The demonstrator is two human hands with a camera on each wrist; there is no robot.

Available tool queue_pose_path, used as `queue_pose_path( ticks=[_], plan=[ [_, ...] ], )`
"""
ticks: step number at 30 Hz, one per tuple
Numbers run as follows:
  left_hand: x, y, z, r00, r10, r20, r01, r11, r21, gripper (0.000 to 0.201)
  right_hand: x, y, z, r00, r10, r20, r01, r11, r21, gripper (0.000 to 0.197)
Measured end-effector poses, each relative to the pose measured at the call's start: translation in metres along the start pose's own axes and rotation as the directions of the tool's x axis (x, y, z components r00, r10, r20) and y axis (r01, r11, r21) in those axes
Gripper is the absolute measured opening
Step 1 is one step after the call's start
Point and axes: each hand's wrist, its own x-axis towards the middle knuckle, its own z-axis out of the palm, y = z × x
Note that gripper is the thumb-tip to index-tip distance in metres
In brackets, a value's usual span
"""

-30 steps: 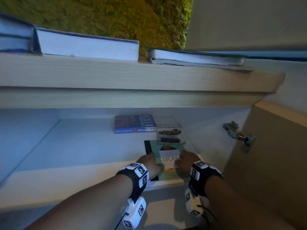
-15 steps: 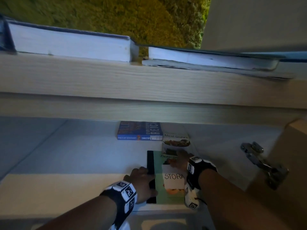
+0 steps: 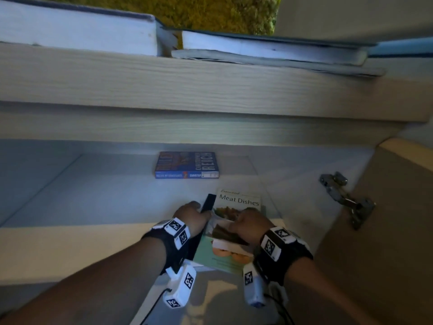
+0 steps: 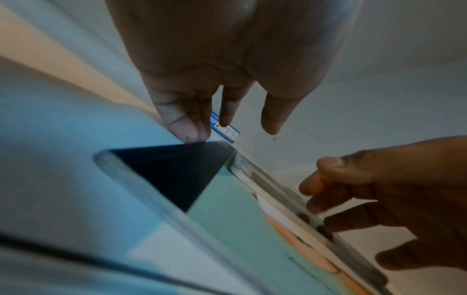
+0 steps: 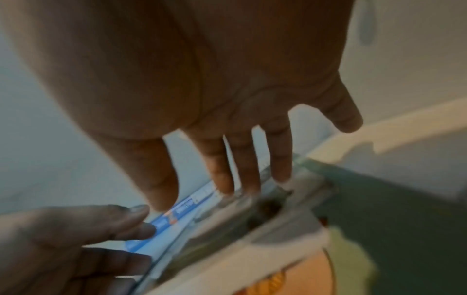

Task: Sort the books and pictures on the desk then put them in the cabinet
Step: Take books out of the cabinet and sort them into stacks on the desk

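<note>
On the cabinet shelf [image 3: 93, 195] a green book [image 3: 220, 259] with a black strip down its left side lies at the front. A thin "Meat Dishes" booklet [image 3: 239, 201] lies partly over its far end. My left hand [image 3: 192, 215] rests with straight fingers on the black strip; the fingertips [image 4: 188, 135] touch the book's black corner [image 4: 174, 169]. My right hand [image 3: 251, 225] lies on the booklet, and its straight fingers [image 5: 240, 179] press near the booklet's edge [image 5: 252, 223]. A blue "Reich" book [image 3: 186, 164] lies flat at the back.
Above the shelf runs the wooden desk edge [image 3: 210, 90], with a thick book [image 3: 77, 26] and thinner books [image 3: 269, 50] on top. The open cabinet door [image 3: 393, 242] with its metal hinge [image 3: 344, 198] stands to the right. Bare shelf floor extends to the left.
My right hand reached back to the Meat Dishes booklet and drew it forward over the green book. My left hand slid further along the book's black edge.
</note>
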Motion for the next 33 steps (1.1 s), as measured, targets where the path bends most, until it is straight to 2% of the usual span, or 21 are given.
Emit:
queue_pose_path(
  ticks=[2, 4, 5, 7, 10, 13, 15, 17, 19, 21, 25, 27, 30, 32, 33],
  plan=[
    [-0.003, 0.005, 0.003, 0.999, -0.042, 0.007, 0.042, 0.999, -0.002, 0.057, 0.003, 0.013, 0.004, 0.976, 0.171, -0.134, -0.171, 0.985, 0.017, 0.066],
    [-0.003, 0.007, 0.004, 0.996, -0.077, 0.045, 0.078, 0.997, -0.025, 0.057, 0.005, 0.023, 0.007, 0.947, 0.294, -0.128, -0.296, 0.955, 0.010, 0.078],
    [-0.001, 0.007, 0.004, 0.993, -0.090, 0.072, 0.094, 0.994, -0.052, 0.051, 0.007, 0.026, 0.008, 0.940, 0.323, -0.113, -0.324, 0.946, 0.013, 0.084],
    [0.004, 0.004, 0.004, 0.987, -0.121, 0.106, 0.136, 0.980, -0.147, 0.037, 0.006, 0.026, 0.004, 0.934, 0.346, -0.088, -0.343, 0.938, 0.048, 0.089],
    [0.005, -0.003, 0.002, 0.977, -0.180, 0.114, 0.206, 0.930, -0.303, 0.035, 0.001, 0.025, 0.002, 0.929, 0.358, -0.094, -0.340, 0.925, 0.168, 0.085],
    [-0.002, -0.008, 0.001, 0.987, -0.111, 0.113, 0.141, 0.942, -0.303, 0.029, 0.000, 0.020, 0.012, 0.925, 0.362, -0.110, -0.326, 0.911, 0.253, 0.074],
    [-0.008, -0.012, -0.002, 0.993, -0.068, 0.095, 0.094, 0.948, -0.304, 0.023, 0.001, 0.016, 0.019, 0.931, 0.349, -0.105, -0.307, 0.907, 0.289, 0.073],
    [-0.012, -0.015, -0.009, 0.996, -0.052, 0.067, 0.070, 0.949, -0.307, 0.026, 0.003, 0.016, 0.022, 0.930, 0.350, -0.109, -0.292, 0.887, 0.356, 0.074],
    [-0.015, -0.020, -0.017, 0.998, -0.024, 0.063, 0.045, 0.928, -0.370, 0.031, -0.001, 0.014, 0.019, 0.935, 0.340, -0.105, -0.265, 0.863, 0.430, 0.065],
    [-0.018, -0.027, -0.024, 0.999, 0.010, 0.046, 0.012, 0.892, -0.452, 0.031, -0.004, 0.012, 0.015, 0.942, 0.324, -0.086, -0.245, 0.842, 0.481, 0.045],
    [-0.021, -0.041, -0.028, 0.996, 0.066, 0.062, -0.022, 0.845, -0.534, 0.041, -0.004, 0.002, 0.016, 0.956, 0.280, -0.094, -0.191, 0.829, 0.525, 0.041],
    [-0.019, -0.042, -0.034, 0.997, 0.076, -0.008, -0.064, 0.775, -0.628, 0.036, -0.001, -0.004, 0.017, 0.955, 0.244, -0.167, -0.096, 0.788, 0.608, 0.041],
    [-0.012, -0.038, -0.052, 0.976, 0.101, -0.195, -0.218, 0.566, -0.795, 0.049, 0.002, -0.026, 0.004, 0.949, 0.186, -0.253, 0.100, 0.586, 0.804, 0.031],
    [-0.011, -0.029, -0.069, 0.943, 0.148, -0.299, -0.332, 0.513, -0.792, 0.055, 0.002, -0.045, -0.012, 0.925, 0.124, -0.360, 0.248, 0.522, 0.816, 0.038],
    [-0.011, -0.028, -0.077, 0.922, 0.167, -0.349, -0.384, 0.518, -0.764, 0.054, 0.002, -0.053, -0.019, 0.904, 0.110, -0.414, 0.304, 0.515, 0.802, 0.030]
  ],
)
